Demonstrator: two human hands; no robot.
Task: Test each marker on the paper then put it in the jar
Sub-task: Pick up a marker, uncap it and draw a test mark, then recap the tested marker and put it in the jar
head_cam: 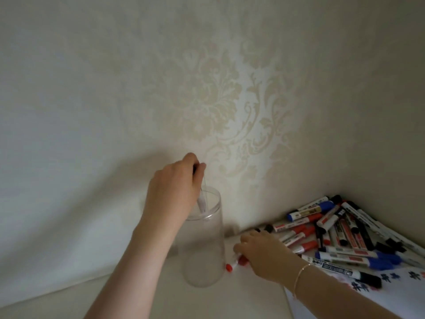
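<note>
A tall clear jar (203, 252) stands on the white table near the wall. My left hand (173, 187) hovers over its mouth and pinches a white marker (202, 203) by the top end, its lower end dipping inside the rim. To the right of the jar's base, my right hand (262, 252) grips a red-capped marker (234, 264) that lies on the table. A white paper (395, 295) with dark test scribbles lies at the lower right.
A heap of several markers (340, 231) with red, blue and black caps fills the table's back right corner, partly on the paper. A patterned wallpaper wall (218, 100) rises right behind the jar. The table edge (46, 295) runs along the lower left.
</note>
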